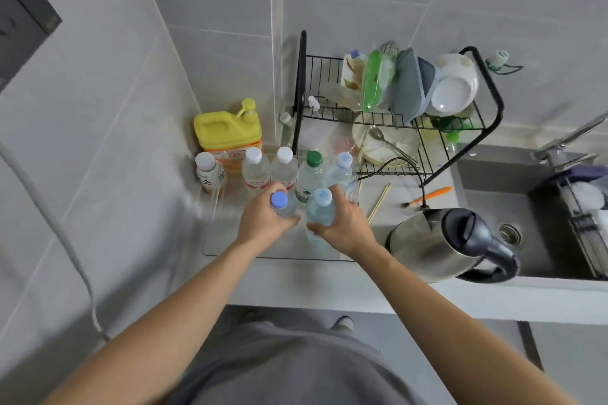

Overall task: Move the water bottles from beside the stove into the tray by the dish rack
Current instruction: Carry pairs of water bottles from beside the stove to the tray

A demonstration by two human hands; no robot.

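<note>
A clear tray (230,250) lies on the counter left of the black dish rack (493,99). Several water bottles stand along its far side: two with white caps (254,168) (283,168), one with a green cap (311,174) and one with a pale blue cap (340,171). My left hand (263,220) is shut on a blue-capped bottle (281,204) held upright over the tray. Beside it, my right hand (342,223) grips a pale-blue-capped bottle (320,207), also upright in the tray.
A yellow detergent jug (227,131) and a small white-capped drink bottle (209,171) stand by the wall. A steel kettle (441,243) sits right of the tray, with chopsticks (378,202) and an orange brush (427,196) behind it. The sink (510,207) lies farther right.
</note>
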